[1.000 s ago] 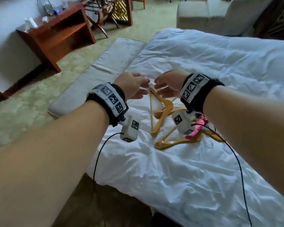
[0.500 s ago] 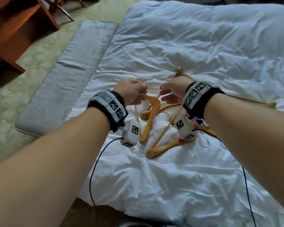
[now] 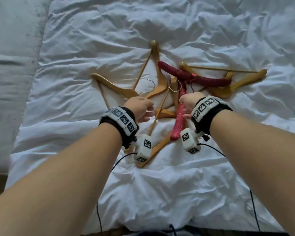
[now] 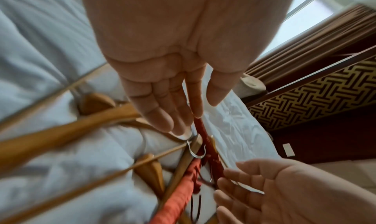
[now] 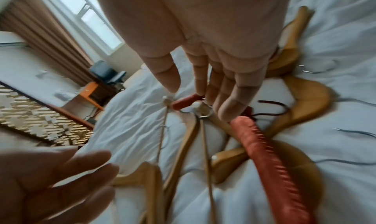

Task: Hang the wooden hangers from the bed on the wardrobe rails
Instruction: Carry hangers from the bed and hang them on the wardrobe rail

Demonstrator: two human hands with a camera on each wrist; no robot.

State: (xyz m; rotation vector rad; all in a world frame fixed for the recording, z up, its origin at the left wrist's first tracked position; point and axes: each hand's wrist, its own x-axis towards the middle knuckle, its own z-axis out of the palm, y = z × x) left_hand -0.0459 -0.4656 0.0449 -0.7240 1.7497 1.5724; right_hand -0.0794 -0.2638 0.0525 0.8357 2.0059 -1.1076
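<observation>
Several wooden hangers (image 3: 157, 77) lie crossed in a pile on the white bed (image 3: 92, 40), mixed with a dark red padded hanger (image 3: 194, 77) and a pink padded hanger (image 3: 179, 120). My left hand (image 3: 141, 108) hovers over the pile's near left side, fingers straight and holding nothing. In the left wrist view the left hand (image 4: 189, 113) has its fingertips just above a metal hook (image 4: 195, 152). My right hand (image 3: 188, 101) is over the pink hanger. In the right wrist view the right hand (image 5: 199, 89) is spread and empty, close over a wooden hanger (image 5: 207, 111).
A grey padded bench (image 3: 10, 65) runs along the bed's left side. Black cables (image 3: 211, 148) trail from both wrist cameras across the sheet. A patterned screen (image 4: 317, 95), brown curtains (image 4: 317, 33) and a window stand beyond the bed.
The view has tilted down onto the bed, so the whole pile and the red hangers now show. Both hands have lowered toward the pile and moved slightly apart.
</observation>
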